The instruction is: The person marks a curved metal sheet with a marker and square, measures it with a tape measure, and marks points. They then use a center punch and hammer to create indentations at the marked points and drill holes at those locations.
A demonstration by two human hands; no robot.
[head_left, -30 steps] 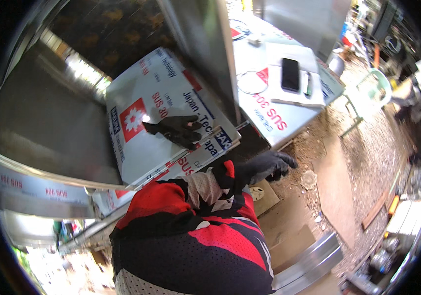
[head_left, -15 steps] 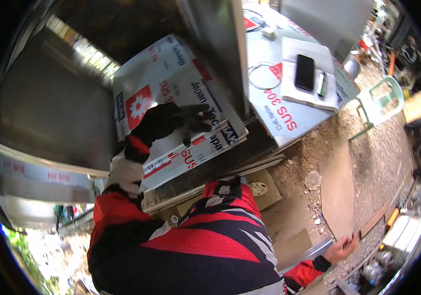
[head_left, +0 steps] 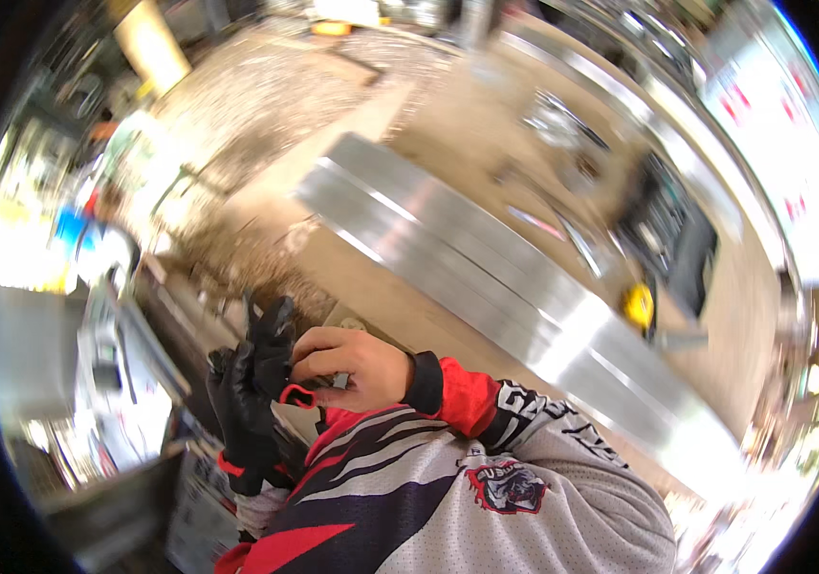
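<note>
My left hand (head_left: 240, 407), in a black work glove with a red-edged cuff, is at the lower left in front of my body. Bare and with bent fingers, my right hand (head_left: 361, 365) grips a second black glove (head_left: 272, 346) with a red-trimmed opening. That glove lies between my two hands, and the left fingers are closed against it. Beyond my right arm, a long folded shiny steel strip (head_left: 447, 251) runs diagonally across a brown board, apart from both hands.
Right of the strip are a yellow tape measure (head_left: 638, 306), a black tool case (head_left: 672, 230), and a clear plastic-wrapped item (head_left: 560, 122). A blurred pale green stool (head_left: 137, 148) stands at the far left. Sheet metal (head_left: 32, 344) stands at the left edge.
The view has swung right, away from the printed steel sheets. My right hand, earlier out beside a metal strip, is now at the loose glove; my left hand has drawn in beside it.
</note>
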